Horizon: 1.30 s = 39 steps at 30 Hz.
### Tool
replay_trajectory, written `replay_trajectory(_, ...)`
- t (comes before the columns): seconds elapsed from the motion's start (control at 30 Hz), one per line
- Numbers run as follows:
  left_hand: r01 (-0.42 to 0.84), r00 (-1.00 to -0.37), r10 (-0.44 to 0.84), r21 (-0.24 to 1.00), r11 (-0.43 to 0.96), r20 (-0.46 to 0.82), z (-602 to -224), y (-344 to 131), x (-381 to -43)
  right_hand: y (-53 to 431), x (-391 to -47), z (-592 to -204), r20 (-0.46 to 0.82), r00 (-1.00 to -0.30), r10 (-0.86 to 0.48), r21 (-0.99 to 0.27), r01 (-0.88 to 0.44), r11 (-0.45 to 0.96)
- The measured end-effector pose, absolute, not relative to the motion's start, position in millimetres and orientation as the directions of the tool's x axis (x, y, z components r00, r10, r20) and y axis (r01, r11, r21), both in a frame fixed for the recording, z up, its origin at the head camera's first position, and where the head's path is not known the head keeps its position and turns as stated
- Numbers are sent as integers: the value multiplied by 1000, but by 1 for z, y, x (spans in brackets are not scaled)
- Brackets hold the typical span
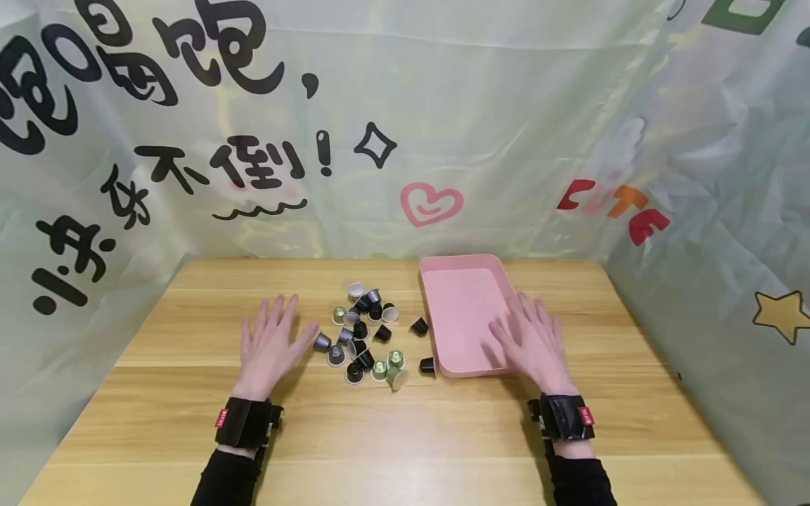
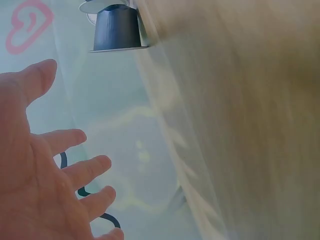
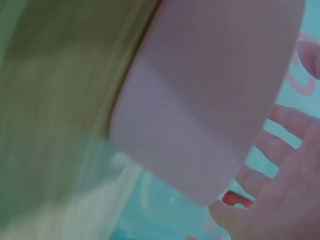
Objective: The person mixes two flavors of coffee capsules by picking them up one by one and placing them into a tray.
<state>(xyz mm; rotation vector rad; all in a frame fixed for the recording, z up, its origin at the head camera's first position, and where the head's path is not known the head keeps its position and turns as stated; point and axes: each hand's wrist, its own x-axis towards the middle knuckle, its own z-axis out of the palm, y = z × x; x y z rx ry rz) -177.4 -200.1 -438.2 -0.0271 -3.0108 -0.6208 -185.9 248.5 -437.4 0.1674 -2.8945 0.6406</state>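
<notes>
My left hand [image 1: 271, 351] is held palm down with its fingers spread, just left of a loose cluster of coffee capsules [image 1: 360, 329]. The capsules are black, grey-blue and pale green, some upright and some on their sides. In the left wrist view a dark grey-blue capsule [image 2: 117, 29] stands past the thumb, and nothing is between the fingers. My right hand [image 1: 534, 344], fingers also spread, overlaps the right edge of a shallow pink tray [image 1: 468, 309]. In the right wrist view the tray's side [image 3: 185, 100] lies beside the fingers, and the palm holds nothing.
Two black capsules [image 1: 427, 365] lie close to the tray's left edge. The wooden table [image 1: 405, 443] reaches back to a pale printed curtain [image 1: 506, 126], which also hangs along both sides. A black camera strap [image 1: 563, 417] is around each wrist.
</notes>
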Motion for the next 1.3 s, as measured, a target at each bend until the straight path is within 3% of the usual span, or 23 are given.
replay_trajectory(0.23,37,-997,9,399,916,71,-438,-199,-177,226,-184,-434,274,-944,-185,-386,-284,877)
replay_trajectory(0.47,86,-996,71,409,908,51,-432,-193,-175,193,-177,-429,367,-851,-376,-315,-494,810)
replay_trajectory(0.7,187,-982,168,427,885,84,-425,-183,-172,167,-167,-425,352,-776,-524,-287,-622,728)
replay_trajectory(0.93,278,-961,253,439,854,115,-422,-178,-170,146,-158,-430,279,-746,-605,-238,-664,709)
replay_trajectory(1.3,336,-942,308,430,838,136,-422,-179,-168,141,-154,-439,232,-779,-582,-154,-621,769)
